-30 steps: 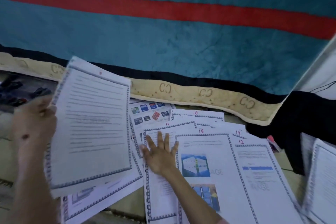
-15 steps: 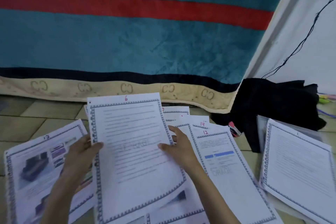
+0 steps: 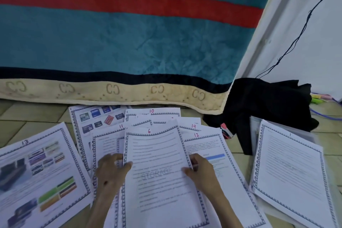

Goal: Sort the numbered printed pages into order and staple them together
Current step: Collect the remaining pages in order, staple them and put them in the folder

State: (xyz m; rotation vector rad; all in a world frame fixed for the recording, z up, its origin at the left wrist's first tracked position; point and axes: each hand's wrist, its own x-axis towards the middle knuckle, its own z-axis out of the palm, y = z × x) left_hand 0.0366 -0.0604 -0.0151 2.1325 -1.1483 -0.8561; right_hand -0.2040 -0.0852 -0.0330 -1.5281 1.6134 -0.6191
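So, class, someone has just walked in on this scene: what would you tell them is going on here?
A person sits on a tiled floor sorting numbered printed pages. Both hands hold page 6 by its side edges: the left hand on the left edge, the right hand on the right. Around it lie pages 13, 11, 10, 14 and 12, spread out of order. Page 1 tops a separate pile on the right. No stapler is visible.

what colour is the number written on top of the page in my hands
Pink-red ink, a handwritten 6 on page 6, seen in the head view.
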